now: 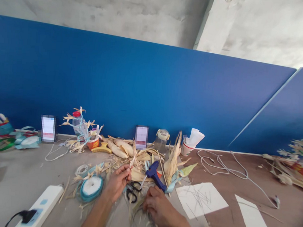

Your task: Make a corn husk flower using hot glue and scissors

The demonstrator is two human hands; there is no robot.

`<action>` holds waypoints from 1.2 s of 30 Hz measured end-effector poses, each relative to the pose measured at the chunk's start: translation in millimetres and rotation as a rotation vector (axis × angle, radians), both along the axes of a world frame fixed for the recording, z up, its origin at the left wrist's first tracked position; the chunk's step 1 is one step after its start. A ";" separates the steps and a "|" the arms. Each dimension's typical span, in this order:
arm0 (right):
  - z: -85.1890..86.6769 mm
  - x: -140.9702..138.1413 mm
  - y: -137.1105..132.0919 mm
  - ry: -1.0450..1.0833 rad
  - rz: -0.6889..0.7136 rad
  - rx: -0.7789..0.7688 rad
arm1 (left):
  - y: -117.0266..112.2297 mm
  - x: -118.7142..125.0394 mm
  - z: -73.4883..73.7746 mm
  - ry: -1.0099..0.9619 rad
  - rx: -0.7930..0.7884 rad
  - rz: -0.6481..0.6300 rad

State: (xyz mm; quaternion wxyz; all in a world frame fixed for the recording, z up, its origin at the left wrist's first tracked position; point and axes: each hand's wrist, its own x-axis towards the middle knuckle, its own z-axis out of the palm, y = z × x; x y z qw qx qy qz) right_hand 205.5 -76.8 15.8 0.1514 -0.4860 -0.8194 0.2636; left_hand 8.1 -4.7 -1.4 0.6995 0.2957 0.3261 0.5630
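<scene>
My left hand (117,182) is closed in a pinch on a small pale corn husk piece (132,162), with a thin stem showing below the fingers. My right hand (158,205) has its fingers curled together low at the centre, beside a clear round rim or loop (134,220). Whether anything sits between those fingertips is hidden. Between the two hands lie black-handled scissors (131,196). Just beyond the right hand rests a blue hot glue gun (155,175). A roll of blue ribbon (91,187) lies left of my left wrist.
Dried corn husks (122,148) pile up at the back. A bottle (79,125) with husk flowers stands left, a jar (161,138) and paper cup (187,148) right. A power strip (41,206) lies front left. Wires rest on white paper (201,199); a white cable (231,168) curls beyond.
</scene>
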 end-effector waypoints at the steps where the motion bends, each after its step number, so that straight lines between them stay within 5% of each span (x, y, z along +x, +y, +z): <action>1: 0.3 1.0 -0.6 -0.012 0.013 -0.005 | 0.0 0.1 -0.1 0.000 -0.001 0.000; 13: -9.8 -5.6 -1.1 -0.070 0.074 0.017 | 0.2 -1.7 0.8 -0.009 0.009 0.007; 20: -7.4 -17.7 6.0 0.085 -0.082 0.048 | 0.8 -4.9 6.5 -0.031 -0.001 0.020; 27: -11.9 -28.5 12.3 -0.130 -0.151 0.148 | 1.9 -5.8 7.3 -0.053 -0.009 0.012; 36: -20.9 -12.6 16.4 -0.123 -0.146 0.009 | 1.8 -5.1 5.1 -0.048 -0.006 0.002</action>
